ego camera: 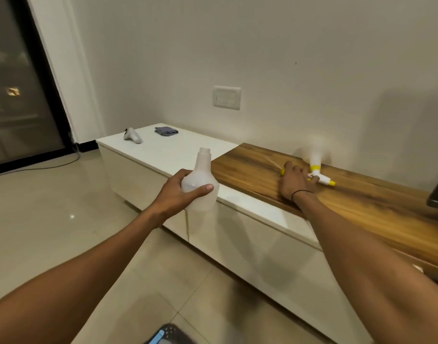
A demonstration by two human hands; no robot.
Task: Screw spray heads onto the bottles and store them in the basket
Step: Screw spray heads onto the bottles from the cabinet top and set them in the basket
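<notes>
Left hand (pixel 182 192) clasps the light, stiff, empty spray bottle (pixel 200 181) by its belly; right hand (pixel 296 183), at 3 o'clock, half-closed over a loose spray head (pixel 324 180), best gripped at its collar.

The translucent milky-white plastic bottle (pixel 200 184) has no cap on its open neck. A second bottle of the same milky white (pixel 312 155) wears a yellow collar, and the white spray head (pixel 323 179) lying by it ends in a yellow nozzle tip. The tabletop is brown streaked woodgrain (pixel 349 194) over its right part and plain glossy white (pixel 168 150) over its left. At the white part's far left corner lie a pale grey controller (pixel 132 135) and a folded slate-blue cloth (pixel 166 131). A thin black band (pixel 301 193) circles one wrist. The floor tiles (pixel 51 207) are glossy beige.
</notes>
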